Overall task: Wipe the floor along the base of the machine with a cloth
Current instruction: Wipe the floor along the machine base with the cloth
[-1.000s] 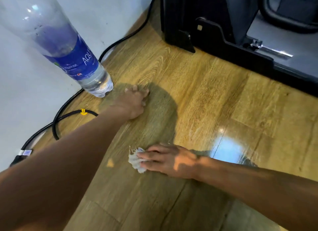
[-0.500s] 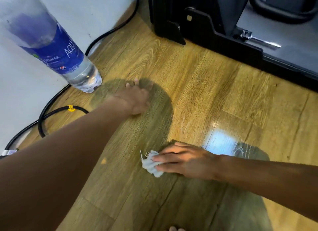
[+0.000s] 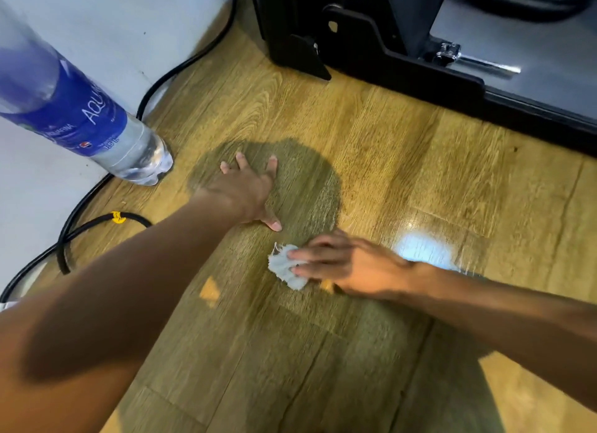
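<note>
Head view looks down on a wooden floor (image 3: 403, 148). Right hand (image 3: 349, 264) presses a small white cloth (image 3: 286, 266) flat on the planks, its fingers (image 3: 310, 255) extended and closed over the cloth's right part. The crumpled cloth's long axis runs from upper left to lower right, frayed tip pointing toward the left hand (image 3: 248, 190). That hand lies palm-down with fingers spread, holding nothing. A black machine (image 3: 371, 51) base stands well beyond the cloth. A water bottle (image 3: 97, 125) and black cable (image 3: 84, 226) sit by the wall.
</note>
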{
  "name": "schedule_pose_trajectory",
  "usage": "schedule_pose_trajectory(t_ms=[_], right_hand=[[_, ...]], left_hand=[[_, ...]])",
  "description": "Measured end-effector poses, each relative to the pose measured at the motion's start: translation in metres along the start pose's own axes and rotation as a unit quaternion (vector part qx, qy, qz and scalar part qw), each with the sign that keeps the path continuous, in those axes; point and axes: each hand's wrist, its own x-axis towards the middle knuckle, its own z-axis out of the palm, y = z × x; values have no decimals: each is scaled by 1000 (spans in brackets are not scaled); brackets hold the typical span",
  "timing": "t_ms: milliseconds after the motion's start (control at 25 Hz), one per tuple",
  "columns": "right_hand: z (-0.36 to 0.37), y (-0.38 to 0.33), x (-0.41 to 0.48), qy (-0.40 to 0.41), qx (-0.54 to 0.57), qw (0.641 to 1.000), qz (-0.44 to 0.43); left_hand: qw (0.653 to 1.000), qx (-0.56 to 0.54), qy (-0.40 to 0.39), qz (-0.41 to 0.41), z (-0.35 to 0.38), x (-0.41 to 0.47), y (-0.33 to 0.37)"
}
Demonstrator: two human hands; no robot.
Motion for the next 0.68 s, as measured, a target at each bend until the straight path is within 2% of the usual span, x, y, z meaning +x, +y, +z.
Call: schedule_pose_trajectory(t_ms=[40,80,120,200,240,320,440,520,560,600,680], right_hand=[[-17,2,11,38,91,995,27],[-34,11,20,40,-51,997,34],[-65,22,33,9,-250,967,53],[-116,38,53,117,-379,898,193],[-127,47,55,164,-405,876,205],[-103,44,48,163,-427,864,214],[-60,33,17,6,-429,900,80],[-85,28,18,-47,-431,900,50],[-105,33,23,-17,-432,898,79],[-128,39,31,45,-437,889,133],[-167,50,39,173,-439,850,233]], left_hand=[[1000,4,-1,-2,-2,0,2],[1000,8,-1,-2,-4,0,4],[1000,13,1,0,-5,-1,6],[1000,19,7,4,-6,-2,8],[1000,14,8,7,-7,-3,9],[1000,0,7,14,-9,-2,9],[1000,-3,-4,21,-9,3,10],[1000,-7,-10,19,-8,7,8],[1000,-13,-12,20,-7,9,7],[999,-21,-13,21,-6,10,6],[999,-35,-12,26,-4,11,3]])
